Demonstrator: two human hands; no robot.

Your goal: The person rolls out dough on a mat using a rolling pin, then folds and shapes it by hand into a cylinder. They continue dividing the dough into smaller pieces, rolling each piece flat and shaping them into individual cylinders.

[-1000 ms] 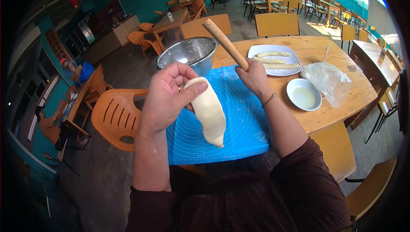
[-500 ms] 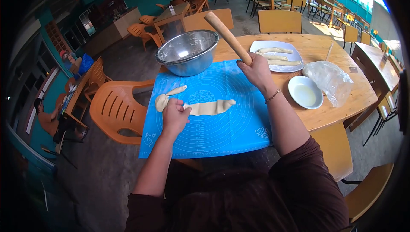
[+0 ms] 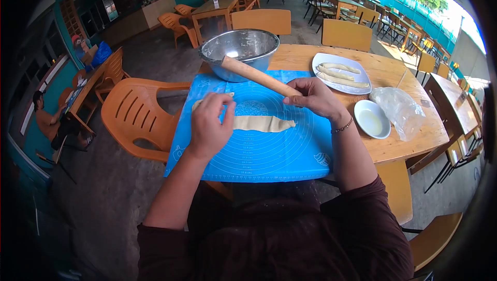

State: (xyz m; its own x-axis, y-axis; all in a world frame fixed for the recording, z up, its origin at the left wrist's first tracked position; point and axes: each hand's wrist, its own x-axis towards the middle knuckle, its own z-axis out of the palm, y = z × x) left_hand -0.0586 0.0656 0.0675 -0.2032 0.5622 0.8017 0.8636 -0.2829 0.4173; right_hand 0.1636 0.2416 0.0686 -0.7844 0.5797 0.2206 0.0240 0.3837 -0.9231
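Left hand [image 3: 209, 126]: fingers bent, tips pressing the left end of the dough strip [image 3: 264, 123], which lies flat on the blue mat [image 3: 259, 157].
Right hand [image 3: 316, 97]: fingers wrapped around the rolling pin [image 3: 256, 76].
Steel bowl [image 3: 253, 43]: contents unclear.
White plate [image 3: 329, 56]: three dough rolls [image 3: 341, 73].
Small bowl [image 3: 357, 115]: pale liquid.

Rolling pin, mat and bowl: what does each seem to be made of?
The rolling pin looks like bare wood: pale tan, matt, no gloss. The mat is probably silicone or soft plastic: bright blue, thin, lying flat, printed with white circles. The bowl is metal, likely stainless steel, judging by its reflective sheen.
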